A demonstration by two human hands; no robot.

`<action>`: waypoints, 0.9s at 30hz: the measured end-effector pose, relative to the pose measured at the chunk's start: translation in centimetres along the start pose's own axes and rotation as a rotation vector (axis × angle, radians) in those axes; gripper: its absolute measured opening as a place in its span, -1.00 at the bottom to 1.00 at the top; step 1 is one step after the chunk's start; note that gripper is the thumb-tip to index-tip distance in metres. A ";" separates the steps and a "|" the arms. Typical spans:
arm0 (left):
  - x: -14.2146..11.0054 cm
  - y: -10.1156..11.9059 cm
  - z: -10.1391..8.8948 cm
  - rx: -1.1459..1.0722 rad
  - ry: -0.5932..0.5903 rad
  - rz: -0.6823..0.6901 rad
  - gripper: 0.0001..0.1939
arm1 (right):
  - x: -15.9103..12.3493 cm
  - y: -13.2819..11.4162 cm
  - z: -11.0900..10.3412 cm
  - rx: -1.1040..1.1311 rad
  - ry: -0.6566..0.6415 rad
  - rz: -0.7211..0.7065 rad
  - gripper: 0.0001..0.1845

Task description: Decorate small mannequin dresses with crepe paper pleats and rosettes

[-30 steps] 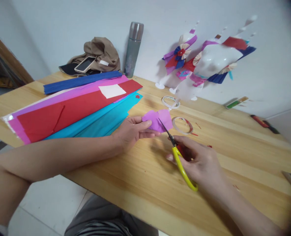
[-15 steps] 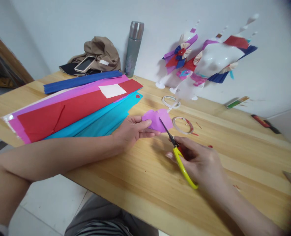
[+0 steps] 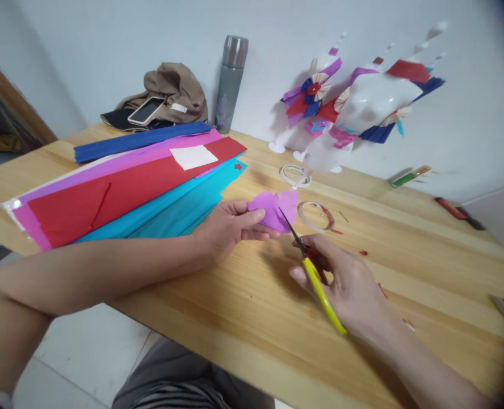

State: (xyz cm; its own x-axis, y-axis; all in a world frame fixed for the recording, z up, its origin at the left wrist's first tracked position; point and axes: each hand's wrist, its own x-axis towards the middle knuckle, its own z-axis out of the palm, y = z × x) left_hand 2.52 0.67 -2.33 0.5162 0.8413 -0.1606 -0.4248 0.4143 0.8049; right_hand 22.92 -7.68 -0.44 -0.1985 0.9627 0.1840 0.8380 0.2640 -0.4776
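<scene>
Between thumb and fingers, my left hand [image 3: 235,224] pinches a small piece of purple crepe paper [image 3: 271,207] above the table. A notch shows in the paper's upper edge. My right hand [image 3: 348,278] grips a pair of scissors [image 3: 320,292] with yellow handles and dark blades. The blades point up and left, their tips over the right part of the paper. Whether they cut into it at this instant I cannot tell. The scissors' lower handle loop is partly hidden by my right fingers.
Red [image 3: 150,184], blue and turquoise paper sheets lie left of my hands. Two tape rolls [image 3: 315,217] sit just beyond the paper. Behind stand a thermos [image 3: 231,85], a phone [image 3: 146,111] on brown cloth, and decorated white mask-like forms [image 3: 375,99]. A cutter [image 3: 456,211] and red scraps lie right.
The scissors have drawn slightly down and right, and their handles look closer together. The notch in the purple paper's upper edge now shows more clearly. My left hand has barely moved.
</scene>
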 end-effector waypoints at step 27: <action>-0.6 -0.8 0.0 0.057 -0.082 -0.034 -0.72 | 0.2 -1.3 0.6 -0.026 0.128 -0.039 -0.60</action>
State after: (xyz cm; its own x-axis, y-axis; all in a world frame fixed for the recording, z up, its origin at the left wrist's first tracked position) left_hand 2.54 -0.13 -2.91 0.5894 0.7952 -0.1427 -0.3648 0.4195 0.8312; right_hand 21.54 -7.76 -0.28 -0.1661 0.9360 0.3104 0.8440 0.2977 -0.4460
